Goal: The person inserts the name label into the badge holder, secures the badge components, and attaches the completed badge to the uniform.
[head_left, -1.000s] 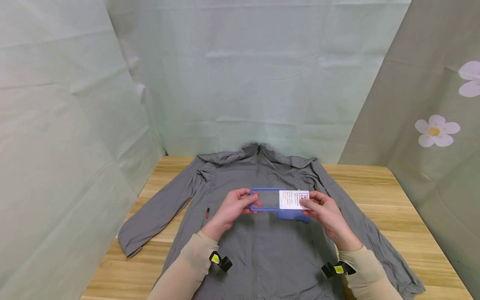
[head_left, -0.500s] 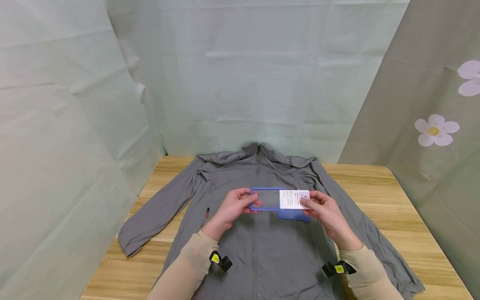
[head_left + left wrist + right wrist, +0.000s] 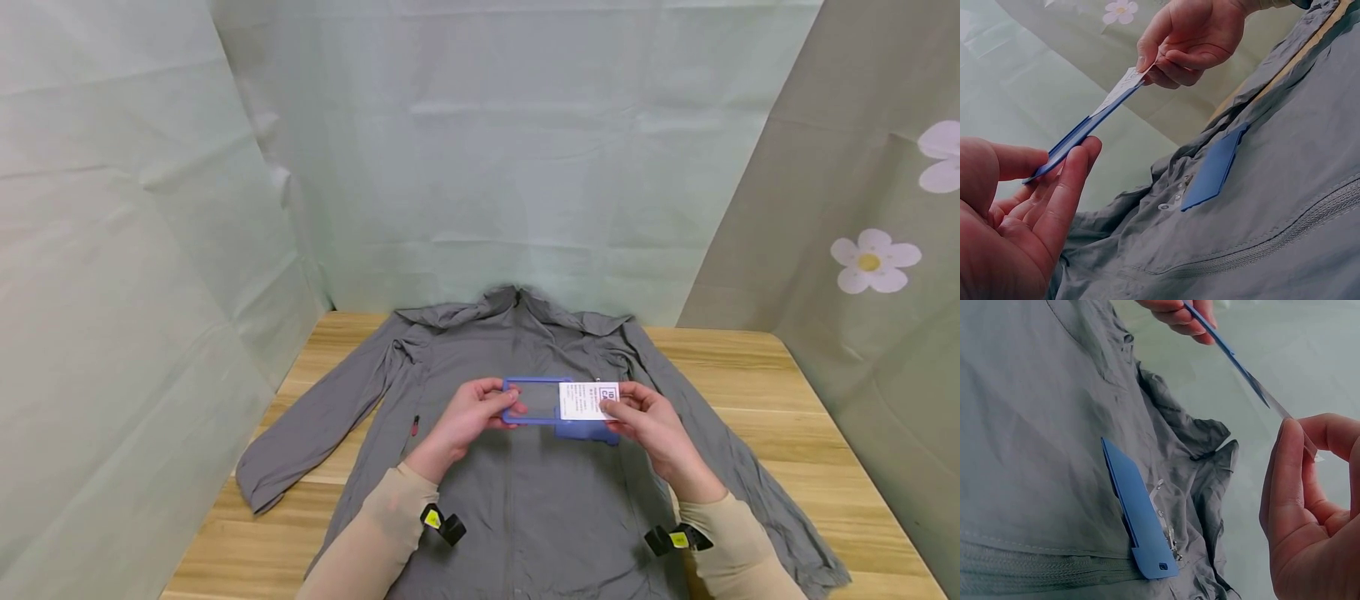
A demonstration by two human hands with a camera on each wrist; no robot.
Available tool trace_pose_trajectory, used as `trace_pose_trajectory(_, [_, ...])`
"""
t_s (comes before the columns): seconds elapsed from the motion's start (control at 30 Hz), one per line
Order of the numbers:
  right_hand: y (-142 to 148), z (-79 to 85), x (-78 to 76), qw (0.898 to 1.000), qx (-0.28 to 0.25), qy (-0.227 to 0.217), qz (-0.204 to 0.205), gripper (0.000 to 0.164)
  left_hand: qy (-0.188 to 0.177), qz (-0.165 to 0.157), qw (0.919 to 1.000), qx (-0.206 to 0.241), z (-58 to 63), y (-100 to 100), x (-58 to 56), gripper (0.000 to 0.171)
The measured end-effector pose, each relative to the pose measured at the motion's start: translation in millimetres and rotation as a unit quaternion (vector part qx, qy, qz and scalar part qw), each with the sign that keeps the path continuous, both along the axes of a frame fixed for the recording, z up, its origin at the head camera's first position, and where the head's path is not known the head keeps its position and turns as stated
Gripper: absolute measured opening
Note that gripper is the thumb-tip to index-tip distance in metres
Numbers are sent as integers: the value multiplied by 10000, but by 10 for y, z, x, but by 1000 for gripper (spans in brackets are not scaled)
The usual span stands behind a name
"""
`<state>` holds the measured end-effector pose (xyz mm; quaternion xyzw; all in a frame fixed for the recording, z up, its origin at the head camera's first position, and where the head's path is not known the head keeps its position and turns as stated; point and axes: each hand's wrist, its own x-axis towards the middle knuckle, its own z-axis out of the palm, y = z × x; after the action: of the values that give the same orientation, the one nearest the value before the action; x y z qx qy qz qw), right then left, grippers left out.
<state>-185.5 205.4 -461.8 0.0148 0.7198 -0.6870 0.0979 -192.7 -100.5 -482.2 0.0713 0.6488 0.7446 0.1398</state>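
My left hand (image 3: pixel 465 417) pinches the left end of a flat blue card-holder frame (image 3: pixel 538 422) between thumb and fingers. A white card (image 3: pixel 579 402) printed "ID CARD" is pinched at its right end by my right hand (image 3: pixel 651 423). Its left end meets the frame's right end; how far it sits inside cannot be told. Both are held above a grey zip jacket (image 3: pixel 480 508). Lower down, a second blue holder part (image 3: pixel 1138 509) lies on the jacket's chest, partly behind the card in the head view. Beside it is a metal clip (image 3: pixel 1171 536).
The jacket lies spread on a wooden table (image 3: pixel 750 383), sleeves out to both sides, collar at the back. A small red zip pull (image 3: pixel 415 426) shows on its left front. Pale cloth curtains (image 3: pixel 480 167) stand behind and at the sides.
My left hand and the blue frame have shifted very slightly right and down. The right hand, card and jacket look nearly unchanged.
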Motion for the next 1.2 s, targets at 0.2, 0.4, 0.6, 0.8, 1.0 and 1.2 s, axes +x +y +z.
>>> trace_pose_trajectory(0.2, [-14, -11, 1, 10000, 35, 3, 8, 43, -17, 0, 10000, 42, 2, 0, 3, 14])
trace_pose_trajectory(0.4, [-15, -32, 4, 10000, 86, -7, 8, 43, -17, -35, 10000, 53, -6, -6, 9, 28])
trace_pose_trajectory(0.6, [-19, -33, 3, 9999, 117, -18, 5, 44, -15, -37, 10000, 8, -17, -2, 9, 33])
trace_pose_trajectory(0.8, [-23, -34, 3, 9999, 102, -16, 57, 42, -5, -88, 10000, 30, 7, 9, 12, 38])
trace_pose_trajectory(1.0, [-37, -24, 11, 9999, 86, -22, 51, 41, 27, -107, 9999, 28, 17, 19, 23, 37])
trace_pose_trajectory(1.2, [-46, -23, 8, 9999, 102, -4, 84, 41, -2, -102, 9999, 34, 19, 33, 22, 37])
